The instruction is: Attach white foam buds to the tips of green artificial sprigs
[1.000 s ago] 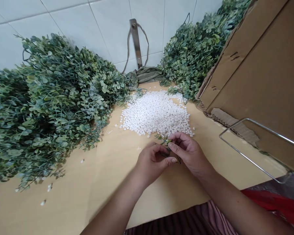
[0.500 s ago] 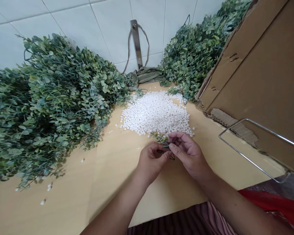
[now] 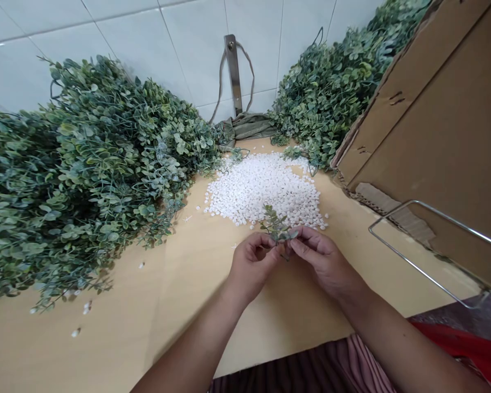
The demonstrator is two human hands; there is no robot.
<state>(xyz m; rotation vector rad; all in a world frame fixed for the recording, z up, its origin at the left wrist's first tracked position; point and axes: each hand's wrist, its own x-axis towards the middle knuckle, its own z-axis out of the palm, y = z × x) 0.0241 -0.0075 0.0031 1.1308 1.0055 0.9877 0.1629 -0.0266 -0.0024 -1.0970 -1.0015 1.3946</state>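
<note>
A small green artificial leaf sprig [image 3: 275, 222] is held up between both hands, its leaves pointing away from me. My left hand [image 3: 251, 267] pinches it from the left with thumb and fingers. From the right, my right hand [image 3: 319, 256] grips its leaves or stem between thumb and fingertips; the exact contact point is partly hidden. Just beyond the hands lies a spread heap of small white plastic pieces [image 3: 262, 185] on the tan tabletop [image 3: 180, 305].
A big pile of green artificial foliage [image 3: 106, 164] fills the left side. More foliage [image 3: 331, 98] stands at the back right, beside a cardboard box [image 3: 437, 131] with a metal wire frame [image 3: 413, 202]. A metal strip [image 3: 233, 71] leans on the tiled wall.
The sprig now stands higher, with more of its leaves showing above my fingers. My right hand has shifted slightly right. The whole view has moved a little.
</note>
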